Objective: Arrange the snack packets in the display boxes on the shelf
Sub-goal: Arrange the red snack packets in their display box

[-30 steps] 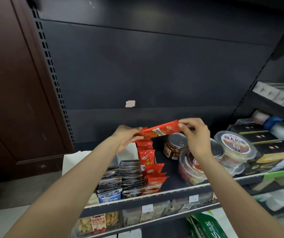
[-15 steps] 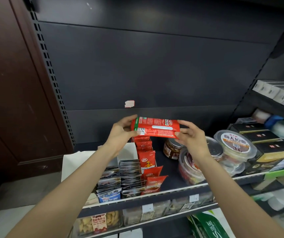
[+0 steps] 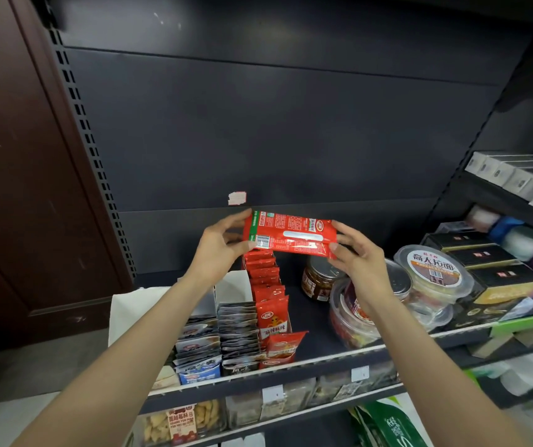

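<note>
A red snack packet [image 3: 289, 233] is held sideways above the shelf, its printed back facing me. My left hand [image 3: 218, 253] pinches its left end and my right hand [image 3: 360, 262] pinches its right end. Directly below runs a row of matching red packets [image 3: 268, 285] standing in a display box. To their left stand a row of dark silver packets [image 3: 237, 337] and a row of blue-and-white packets [image 3: 197, 353], with white box flaps [image 3: 232, 288] behind them. One red packet [image 3: 282, 348] leans at the front of the red row.
A glass jar [image 3: 318, 282] stands right of the red row. Round plastic tubs [image 3: 432, 279] and black boxes [image 3: 481, 262] fill the shelf's right side. The shelf's front rail [image 3: 291, 369] carries price tags. Bagged snacks sit on the lower shelf [image 3: 181, 424].
The packet has been turned from edge-on to its flat back facing me and raised slightly. Both hands stayed on its ends.
</note>
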`<state>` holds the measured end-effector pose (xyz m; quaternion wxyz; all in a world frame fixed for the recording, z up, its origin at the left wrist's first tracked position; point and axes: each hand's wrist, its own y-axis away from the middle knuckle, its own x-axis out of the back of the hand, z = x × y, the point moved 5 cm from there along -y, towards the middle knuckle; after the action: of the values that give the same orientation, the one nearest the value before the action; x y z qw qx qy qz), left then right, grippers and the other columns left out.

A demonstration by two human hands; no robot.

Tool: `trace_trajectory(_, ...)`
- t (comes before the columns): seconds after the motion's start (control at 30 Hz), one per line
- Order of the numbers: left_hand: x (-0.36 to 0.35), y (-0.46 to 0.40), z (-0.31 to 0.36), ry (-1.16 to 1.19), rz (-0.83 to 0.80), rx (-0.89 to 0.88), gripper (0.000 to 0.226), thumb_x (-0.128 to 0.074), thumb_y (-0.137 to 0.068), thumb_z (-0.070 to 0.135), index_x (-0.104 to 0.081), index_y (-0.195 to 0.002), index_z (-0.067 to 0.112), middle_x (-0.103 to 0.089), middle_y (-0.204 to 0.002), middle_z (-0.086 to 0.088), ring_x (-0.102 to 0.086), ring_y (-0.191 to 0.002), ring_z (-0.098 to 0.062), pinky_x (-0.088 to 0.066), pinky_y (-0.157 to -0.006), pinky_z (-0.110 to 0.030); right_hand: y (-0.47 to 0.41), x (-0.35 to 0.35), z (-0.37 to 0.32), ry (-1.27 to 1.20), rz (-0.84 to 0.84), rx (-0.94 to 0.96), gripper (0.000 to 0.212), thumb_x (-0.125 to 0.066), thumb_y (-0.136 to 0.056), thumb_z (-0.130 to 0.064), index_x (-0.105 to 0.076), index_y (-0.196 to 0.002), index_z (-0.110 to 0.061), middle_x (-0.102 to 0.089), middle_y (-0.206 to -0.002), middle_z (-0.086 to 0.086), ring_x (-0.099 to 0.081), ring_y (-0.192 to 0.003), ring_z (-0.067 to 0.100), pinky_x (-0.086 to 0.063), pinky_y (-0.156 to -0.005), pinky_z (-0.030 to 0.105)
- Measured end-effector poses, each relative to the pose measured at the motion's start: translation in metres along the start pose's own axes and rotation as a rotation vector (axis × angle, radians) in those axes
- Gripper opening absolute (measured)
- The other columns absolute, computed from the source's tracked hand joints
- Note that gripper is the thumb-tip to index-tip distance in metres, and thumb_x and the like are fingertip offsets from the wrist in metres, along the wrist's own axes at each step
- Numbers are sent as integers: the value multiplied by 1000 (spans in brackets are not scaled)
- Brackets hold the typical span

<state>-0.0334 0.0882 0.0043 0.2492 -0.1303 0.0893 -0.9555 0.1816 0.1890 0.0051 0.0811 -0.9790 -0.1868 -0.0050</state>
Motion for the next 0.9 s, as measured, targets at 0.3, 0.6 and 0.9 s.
trace_trajectory(0.3, 3, 2, -3, 37, 23, 89, 19, -68, -83, 10, -67, -102, 10, -66, -89, 11, -63, -77, 9, -44, -65, 0, -2, 10, -7, 122, 100, 72, 10, -65, -86, -16, -70, -94, -19, -70, -92, 1, -66, -85, 11, -53, -78, 23)
trace_trajectory(0.6, 7, 2, -8, -201, 81, 114, 11, -64, -88, 21, -64, -94, 12, -66, -80, 2, -58, -55, -4, -39, -46, -5, -6, 6, -14, 211, 95, 39, 16, -60, -90, -26, -67, -95, -12, -69, -89, 0, -66, -85, 11, -54, -69, 26)
trace_trajectory(0.9, -6, 1, -27, -150, 56, 217, 18, -64, -89, 18, -63, -100, 4, -65, -81, -5, -55, -59, -6, -39, -45, -5, -5, 9, -9, 212, 88, -51, 15, -59, -91, -22, -63, -100, -11, -67, -80, 0, -63, -51, 6, -53, -54, 16)
